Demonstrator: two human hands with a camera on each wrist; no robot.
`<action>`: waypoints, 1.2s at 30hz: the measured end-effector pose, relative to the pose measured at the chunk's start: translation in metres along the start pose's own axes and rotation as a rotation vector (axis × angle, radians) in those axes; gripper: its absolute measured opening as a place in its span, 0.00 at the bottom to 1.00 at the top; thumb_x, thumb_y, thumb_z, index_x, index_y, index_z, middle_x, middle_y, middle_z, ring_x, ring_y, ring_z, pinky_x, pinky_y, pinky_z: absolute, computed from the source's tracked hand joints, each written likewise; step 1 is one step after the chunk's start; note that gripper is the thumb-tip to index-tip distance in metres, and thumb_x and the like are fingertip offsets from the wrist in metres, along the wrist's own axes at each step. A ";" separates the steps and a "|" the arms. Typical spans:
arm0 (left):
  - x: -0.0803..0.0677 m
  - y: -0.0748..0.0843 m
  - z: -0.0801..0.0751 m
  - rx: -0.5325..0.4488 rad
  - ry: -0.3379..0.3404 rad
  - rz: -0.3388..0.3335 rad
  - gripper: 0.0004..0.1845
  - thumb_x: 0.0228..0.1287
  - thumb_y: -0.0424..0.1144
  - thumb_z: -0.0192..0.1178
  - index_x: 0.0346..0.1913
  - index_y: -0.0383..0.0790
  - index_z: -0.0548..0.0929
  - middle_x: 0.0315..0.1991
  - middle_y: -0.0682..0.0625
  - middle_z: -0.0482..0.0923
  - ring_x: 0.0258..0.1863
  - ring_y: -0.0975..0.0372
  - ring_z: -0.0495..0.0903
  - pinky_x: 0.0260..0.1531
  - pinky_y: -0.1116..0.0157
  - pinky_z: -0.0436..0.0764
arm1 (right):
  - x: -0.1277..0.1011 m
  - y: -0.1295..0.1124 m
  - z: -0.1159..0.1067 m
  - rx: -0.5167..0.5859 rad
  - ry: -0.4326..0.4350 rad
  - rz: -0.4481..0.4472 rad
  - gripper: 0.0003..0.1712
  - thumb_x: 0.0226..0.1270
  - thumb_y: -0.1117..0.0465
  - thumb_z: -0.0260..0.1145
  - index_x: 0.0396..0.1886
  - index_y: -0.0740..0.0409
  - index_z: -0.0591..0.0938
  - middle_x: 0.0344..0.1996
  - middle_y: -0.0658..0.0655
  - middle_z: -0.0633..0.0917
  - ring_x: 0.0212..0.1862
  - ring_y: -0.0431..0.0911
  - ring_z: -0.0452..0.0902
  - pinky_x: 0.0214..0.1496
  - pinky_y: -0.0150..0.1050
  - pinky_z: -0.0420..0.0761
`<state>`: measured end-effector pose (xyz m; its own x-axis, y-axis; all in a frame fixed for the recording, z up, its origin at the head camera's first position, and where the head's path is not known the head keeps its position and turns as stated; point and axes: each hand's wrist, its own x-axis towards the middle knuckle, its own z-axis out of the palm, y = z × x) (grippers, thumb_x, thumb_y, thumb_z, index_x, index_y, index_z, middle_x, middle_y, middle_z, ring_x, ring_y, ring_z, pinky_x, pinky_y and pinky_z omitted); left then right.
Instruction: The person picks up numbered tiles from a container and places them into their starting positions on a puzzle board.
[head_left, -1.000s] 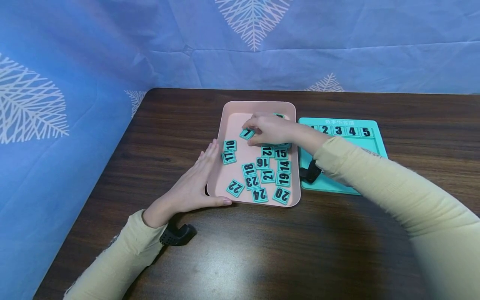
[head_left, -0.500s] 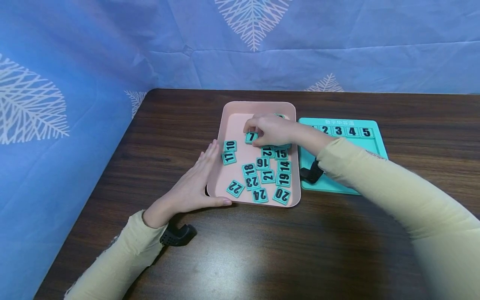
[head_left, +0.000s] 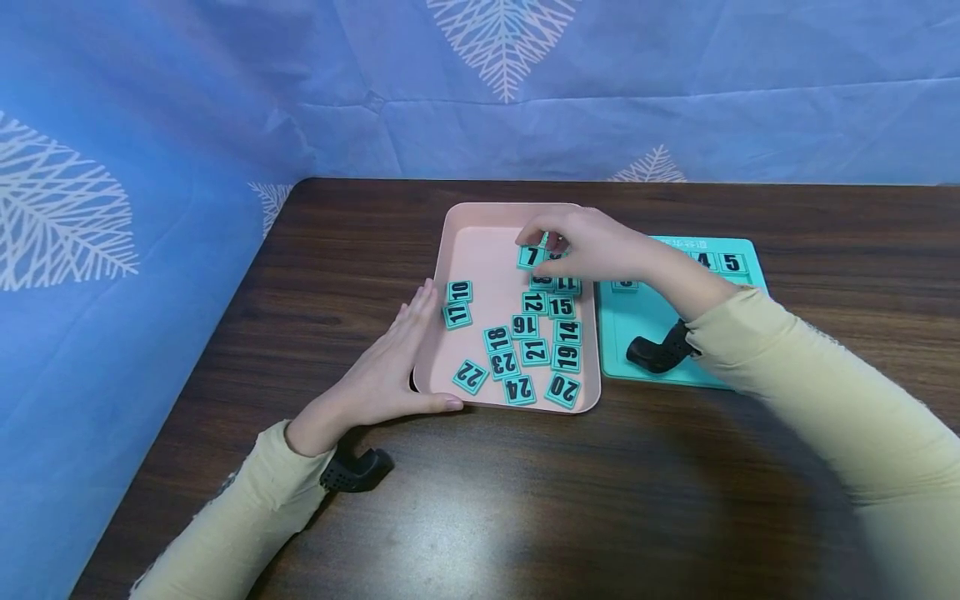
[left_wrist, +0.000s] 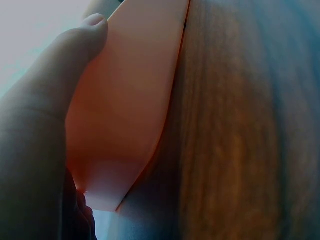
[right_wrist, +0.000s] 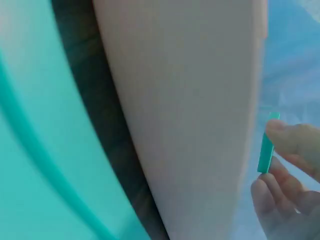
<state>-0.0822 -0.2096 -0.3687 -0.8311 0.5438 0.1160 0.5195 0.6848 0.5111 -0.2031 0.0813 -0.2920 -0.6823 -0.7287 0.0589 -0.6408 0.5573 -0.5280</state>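
My right hand (head_left: 588,243) is over the far right part of the pink tray (head_left: 472,218). Between thumb and fingers it pinches a turquoise number tile marked 7 (head_left: 532,257). In the right wrist view the pinched tile (right_wrist: 266,150) shows edge-on above the tray's rim. My left hand (head_left: 386,367) rests against the tray's near left corner, fingers straight along the left side and thumb at the front edge. Its thumb (left_wrist: 75,55) lies at the tray wall (left_wrist: 130,80) in the left wrist view. Several tiles, such as 22 (head_left: 470,377) and 10 (head_left: 460,292), lie in the tray.
A turquoise number board (head_left: 660,333) lies right of the tray, partly hidden under the right forearm. Tiles 4 and 5 (head_left: 731,263) show in its top row, and another tile (head_left: 625,286) sits below at its left. The dark wooden table (head_left: 525,500) surrounds both.
My right hand, pinching the 7 tile, has moved right and toward the tray's far side. More tiles beneath it now show. The left hand stays in place.
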 end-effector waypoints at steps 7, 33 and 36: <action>0.001 -0.001 0.001 0.006 0.001 -0.002 0.68 0.45 0.71 0.65 0.76 0.45 0.32 0.77 0.50 0.26 0.74 0.58 0.32 0.71 0.57 0.41 | -0.032 0.003 -0.017 0.003 0.023 0.137 0.23 0.60 0.61 0.70 0.55 0.60 0.78 0.49 0.59 0.78 0.45 0.50 0.75 0.48 0.48 0.77; 0.001 -0.001 0.001 -0.006 0.003 0.015 0.67 0.46 0.70 0.64 0.76 0.43 0.33 0.77 0.50 0.26 0.74 0.61 0.31 0.71 0.57 0.41 | -0.102 0.057 -0.021 -0.049 -0.021 0.301 0.21 0.60 0.68 0.68 0.54 0.64 0.79 0.53 0.64 0.76 0.49 0.57 0.77 0.49 0.52 0.77; 0.001 -0.001 0.001 -0.008 0.001 0.011 0.67 0.46 0.70 0.64 0.76 0.44 0.33 0.76 0.50 0.26 0.74 0.60 0.31 0.71 0.57 0.41 | -0.102 0.059 -0.021 -0.056 -0.028 0.308 0.21 0.60 0.69 0.67 0.54 0.65 0.79 0.53 0.64 0.75 0.48 0.57 0.76 0.48 0.52 0.77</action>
<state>-0.0834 -0.2097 -0.3703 -0.8256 0.5507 0.1225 0.5270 0.6752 0.5162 -0.1786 0.1969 -0.3108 -0.8378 -0.5326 -0.1204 -0.4244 0.7740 -0.4700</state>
